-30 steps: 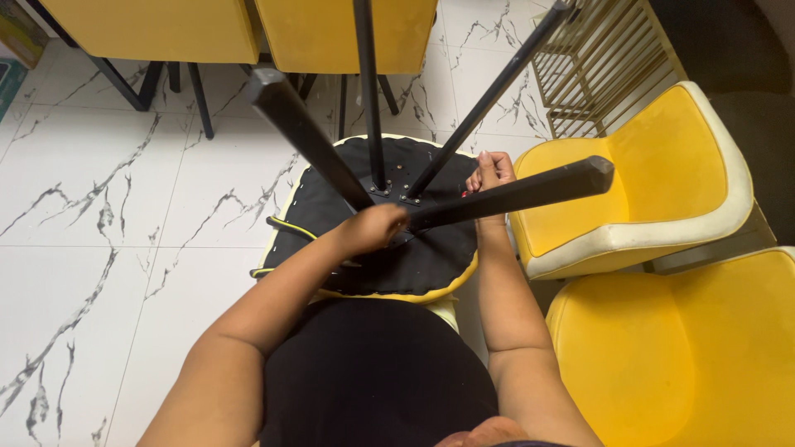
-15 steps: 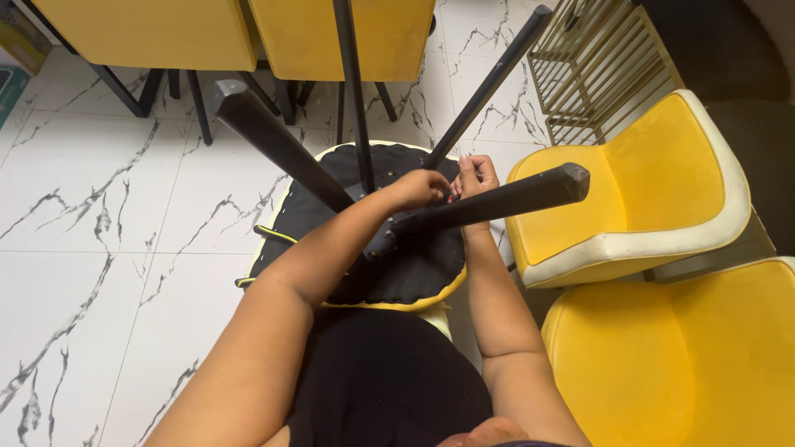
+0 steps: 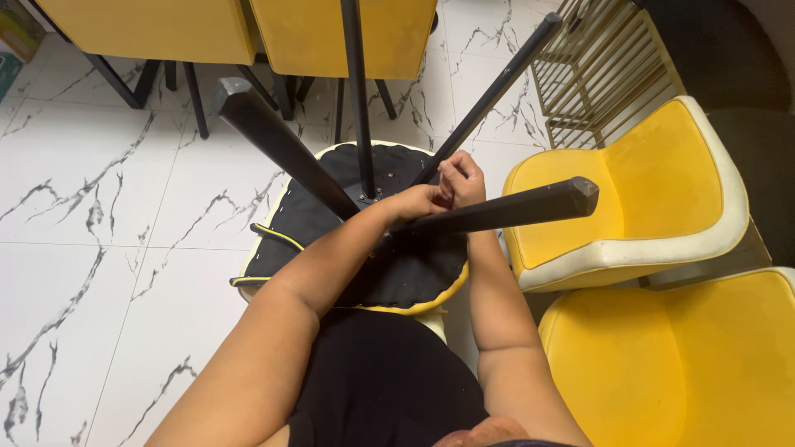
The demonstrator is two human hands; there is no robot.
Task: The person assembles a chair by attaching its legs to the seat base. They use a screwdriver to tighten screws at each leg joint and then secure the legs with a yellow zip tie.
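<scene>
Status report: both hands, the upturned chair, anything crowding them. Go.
Left hand and right hand together at the leg base of the upturned chair, grip unclear. Black leg crosses the right forearm.

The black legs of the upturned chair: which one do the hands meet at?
The far right leg, running toward the wire rack. Both the left hand and right hand meet at its base; the other three legs go untouched by the hands.

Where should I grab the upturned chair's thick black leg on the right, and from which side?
Grip the thick black chair leg at mid-shaft, coming from above on the right. That stretch is bare and lies nearly level, while its base is crowded by the left hand and right hand.
</scene>
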